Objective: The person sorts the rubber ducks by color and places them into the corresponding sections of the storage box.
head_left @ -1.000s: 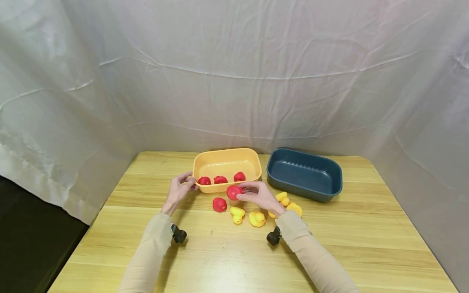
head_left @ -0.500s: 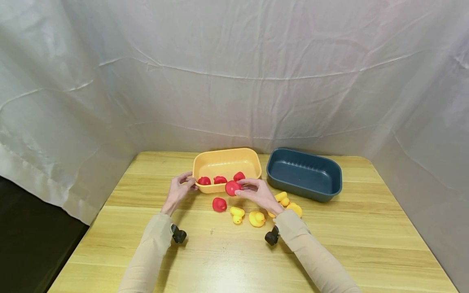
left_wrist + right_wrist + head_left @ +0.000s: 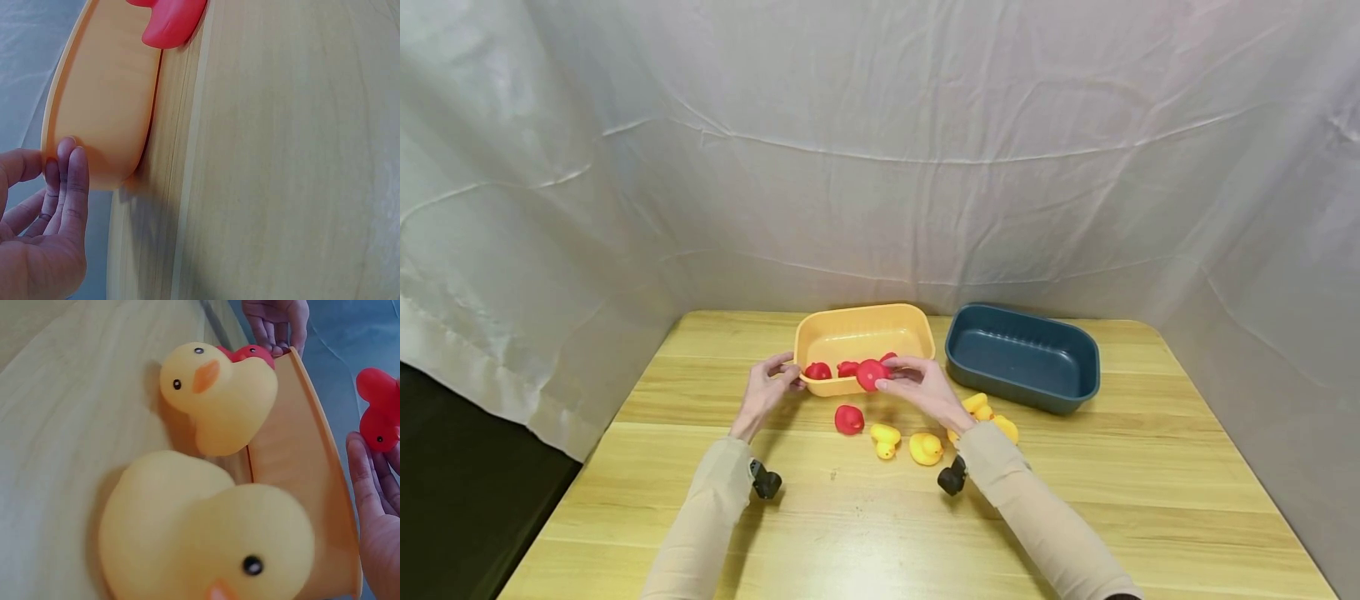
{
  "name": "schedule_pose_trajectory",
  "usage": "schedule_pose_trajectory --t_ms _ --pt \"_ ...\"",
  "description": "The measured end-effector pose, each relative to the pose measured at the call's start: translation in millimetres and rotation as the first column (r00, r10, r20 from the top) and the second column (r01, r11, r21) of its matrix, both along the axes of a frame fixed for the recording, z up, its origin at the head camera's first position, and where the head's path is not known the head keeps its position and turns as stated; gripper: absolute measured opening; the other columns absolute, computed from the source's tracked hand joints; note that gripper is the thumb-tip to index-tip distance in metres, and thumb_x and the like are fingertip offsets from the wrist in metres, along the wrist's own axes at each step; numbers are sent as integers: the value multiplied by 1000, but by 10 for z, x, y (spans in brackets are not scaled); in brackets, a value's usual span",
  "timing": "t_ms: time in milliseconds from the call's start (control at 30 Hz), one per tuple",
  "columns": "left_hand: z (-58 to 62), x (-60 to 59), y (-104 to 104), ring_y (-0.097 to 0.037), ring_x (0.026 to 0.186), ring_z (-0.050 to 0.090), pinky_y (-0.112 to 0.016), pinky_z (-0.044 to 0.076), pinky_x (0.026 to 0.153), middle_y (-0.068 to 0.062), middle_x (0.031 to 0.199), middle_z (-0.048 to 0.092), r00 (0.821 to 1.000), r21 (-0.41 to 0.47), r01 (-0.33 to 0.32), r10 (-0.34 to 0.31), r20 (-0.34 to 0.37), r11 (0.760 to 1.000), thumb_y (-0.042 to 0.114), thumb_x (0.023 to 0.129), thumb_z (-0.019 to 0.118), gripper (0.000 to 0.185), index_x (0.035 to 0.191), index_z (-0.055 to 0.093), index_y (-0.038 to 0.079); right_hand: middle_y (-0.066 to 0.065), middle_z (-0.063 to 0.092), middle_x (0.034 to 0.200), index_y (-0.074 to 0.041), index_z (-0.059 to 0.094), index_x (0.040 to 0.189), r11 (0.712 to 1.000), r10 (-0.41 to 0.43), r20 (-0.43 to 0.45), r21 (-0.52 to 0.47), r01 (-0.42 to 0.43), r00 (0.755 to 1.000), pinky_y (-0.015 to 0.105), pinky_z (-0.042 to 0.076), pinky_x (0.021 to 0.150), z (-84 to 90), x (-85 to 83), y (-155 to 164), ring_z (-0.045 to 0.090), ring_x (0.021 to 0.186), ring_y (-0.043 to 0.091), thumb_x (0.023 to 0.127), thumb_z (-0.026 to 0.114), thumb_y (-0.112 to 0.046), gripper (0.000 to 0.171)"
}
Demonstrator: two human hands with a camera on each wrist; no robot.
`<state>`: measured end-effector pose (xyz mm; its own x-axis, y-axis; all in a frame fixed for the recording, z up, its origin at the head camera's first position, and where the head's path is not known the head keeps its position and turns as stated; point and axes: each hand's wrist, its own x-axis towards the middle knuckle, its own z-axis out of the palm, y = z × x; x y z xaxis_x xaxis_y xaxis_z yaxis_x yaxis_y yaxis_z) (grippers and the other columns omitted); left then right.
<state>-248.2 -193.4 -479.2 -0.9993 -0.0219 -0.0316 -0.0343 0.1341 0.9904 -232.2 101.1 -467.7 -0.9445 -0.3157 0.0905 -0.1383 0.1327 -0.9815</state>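
Note:
My left hand pinches the rim at the near left corner of an orange-yellow bin; the left wrist view shows thumb and fingertips on that rim. My right hand holds a red rubber duck between thumb and fingers, over the bin's front rim in the head view. Along the front inside the bin lie several red ducks, partly hidden by the held one. Another red duck sits on the table in front of the bin.
Yellow rubber ducks, among them one lying on its side and one upright, stand below the right hand, some hidden by its wrist. A dark blue bin stands at the right. A pale curtain hangs behind the wooden table.
My right hand has moved left and away from me with the red duck, from in front of the orange-yellow bin to over its front rim. The left hand has stayed on the rim.

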Motion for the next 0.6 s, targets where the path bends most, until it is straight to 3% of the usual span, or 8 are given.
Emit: schedule_pose_trajectory --t_ms 400,600 --pt "10 11 1 -6 72 67 -35 64 84 -14 98 66 1000 -2 -4 4 -1 1000 1 99 56 47 142 45 -14 21 68 126 1 67 126 1000 -16 -45 -9 16 999 16 55 89 145 -120 -92 68 106 24 88 77 -11 41" --pt "16 10 -1 -6 72 67 -35 64 84 -14 99 65 1000 -10 -6 6 3 1000 1 100 56 47 143 44 -14 19 70 122 -1 68 124 999 -40 -53 7 40 998 19 57 90 145 -216 -119 69 101 17 87 78 -14 40"
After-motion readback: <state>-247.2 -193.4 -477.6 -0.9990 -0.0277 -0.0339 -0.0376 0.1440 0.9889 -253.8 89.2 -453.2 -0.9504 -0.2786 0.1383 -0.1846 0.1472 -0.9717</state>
